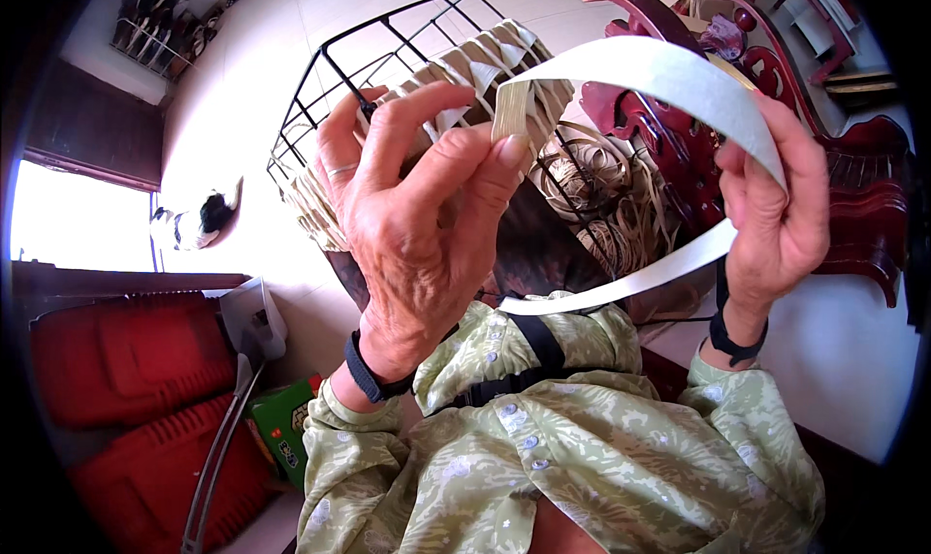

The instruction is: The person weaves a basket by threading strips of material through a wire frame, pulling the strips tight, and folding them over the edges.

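A long, flat, whitish strip arcs between my hands. Its pale tan end is pinched between the thumb and index finger of my left hand, close to a black wire-frame basket. My right hand has its fingers curled round the strip farther along, at the right. The strip's other length hangs in a loop and runs back toward my lap. Cream strips are woven through the basket's wires. My left hand hides part of the basket's near side.
Coils of tan strip lie right of the basket. Carved dark-red wooden furniture stands beyond my right hand. Red plastic cases and a green box sit at the lower left. A black-and-white animal lies on the tiled floor.
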{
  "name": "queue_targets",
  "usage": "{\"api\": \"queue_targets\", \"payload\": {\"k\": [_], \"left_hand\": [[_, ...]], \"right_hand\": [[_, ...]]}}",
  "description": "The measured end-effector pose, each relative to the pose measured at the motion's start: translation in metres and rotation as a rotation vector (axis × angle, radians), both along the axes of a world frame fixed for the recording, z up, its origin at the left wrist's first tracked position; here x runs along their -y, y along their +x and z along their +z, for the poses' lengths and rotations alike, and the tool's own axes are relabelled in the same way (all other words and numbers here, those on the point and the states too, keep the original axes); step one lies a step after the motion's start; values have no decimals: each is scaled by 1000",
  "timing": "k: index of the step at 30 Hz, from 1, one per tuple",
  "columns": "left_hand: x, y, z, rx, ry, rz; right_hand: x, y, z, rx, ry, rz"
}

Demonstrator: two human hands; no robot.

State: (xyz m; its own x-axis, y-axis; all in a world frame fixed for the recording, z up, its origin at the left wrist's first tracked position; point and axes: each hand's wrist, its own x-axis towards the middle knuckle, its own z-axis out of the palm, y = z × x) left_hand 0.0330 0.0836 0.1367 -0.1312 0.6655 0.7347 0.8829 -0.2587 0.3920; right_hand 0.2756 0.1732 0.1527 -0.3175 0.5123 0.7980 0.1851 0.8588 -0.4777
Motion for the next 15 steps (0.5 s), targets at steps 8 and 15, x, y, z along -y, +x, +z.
{"api": "queue_targets", "payload": {"k": [8,15], "left_hand": [[-7,8,-1,75,19,24],[-6,7,0,37,23,32]], "right_hand": [[8,-51,-17,18,-235,-44],[17,-101,-23,-242,-463,0]]}}
